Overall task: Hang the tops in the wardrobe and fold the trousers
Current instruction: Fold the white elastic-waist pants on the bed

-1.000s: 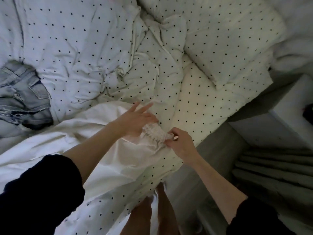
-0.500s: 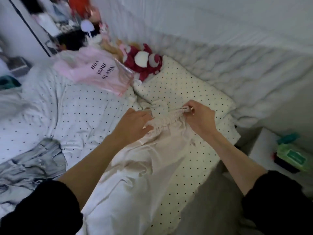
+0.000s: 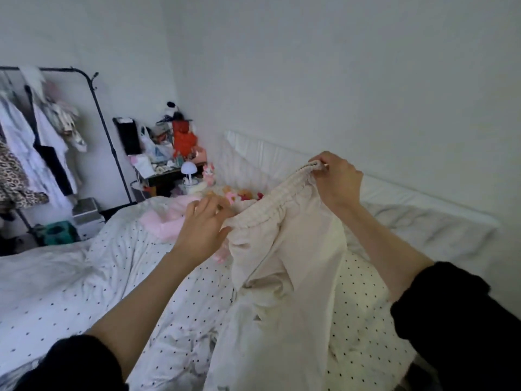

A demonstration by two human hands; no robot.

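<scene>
Cream trousers (image 3: 287, 277) held up by the elastic waistband (image 3: 282, 198): right hand (image 3: 337, 179) pinches its upper end, left hand (image 3: 204, 224) grips its lower end. The crumpled legs hang below both grips onto the polka-dot duvet (image 3: 84, 292).

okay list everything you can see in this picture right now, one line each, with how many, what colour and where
trousers: one, cream, elastic waistband, held up over the bed
duvet: one, white with black dots, covering the bed
pillow: one, white, at the headboard on the right
headboard: one, white, against the wall
pink garment: one, pale pink, lying on the bed behind the left hand
soft toys: several, pink and red, at the head of the bed
clothes rail: one, black, far left, with light and leopard-print tops hanging
side table: one, dark, cluttered, in the corner
lamp: one, white, mushroom-shaped, on the table
left hand: grips the waistband's lower end
right hand: pinches the waistband's raised end
</scene>
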